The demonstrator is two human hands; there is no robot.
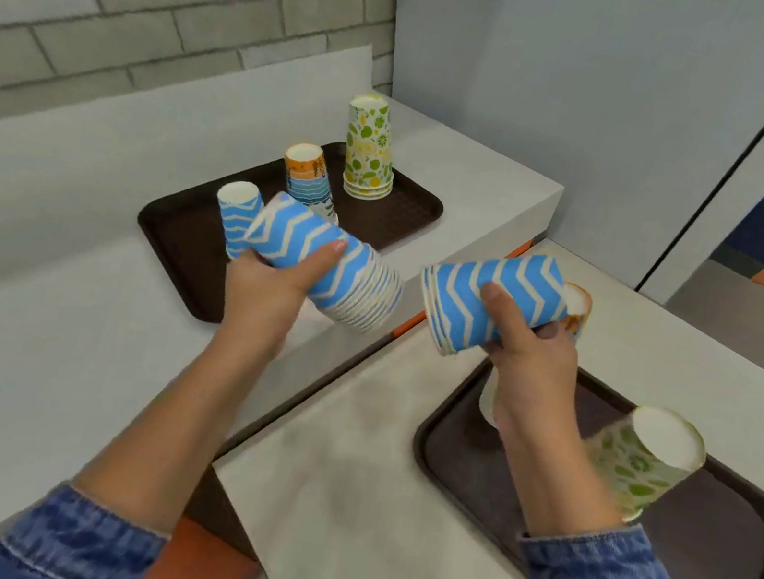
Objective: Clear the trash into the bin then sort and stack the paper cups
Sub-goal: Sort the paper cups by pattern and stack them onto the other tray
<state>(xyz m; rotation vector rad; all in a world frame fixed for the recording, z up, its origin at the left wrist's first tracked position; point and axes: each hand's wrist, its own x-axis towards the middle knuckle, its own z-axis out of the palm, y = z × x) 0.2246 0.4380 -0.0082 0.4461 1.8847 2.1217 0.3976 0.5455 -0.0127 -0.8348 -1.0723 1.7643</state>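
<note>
Blue-and-cream zigzag cups (322, 269); orange cup with blue waves (309, 181); cream cups with green-yellow citrus print (368, 145); dark brown trays (185, 246); denim-blue sleeves (75, 541).

Both forearms reach forward in rolled denim sleeves. The left grip (270, 280) is closed, thumb laid on top and pointing right. The right grip (521, 335) is closed too, thumb on top pointing left, wrist bent inward.
</note>
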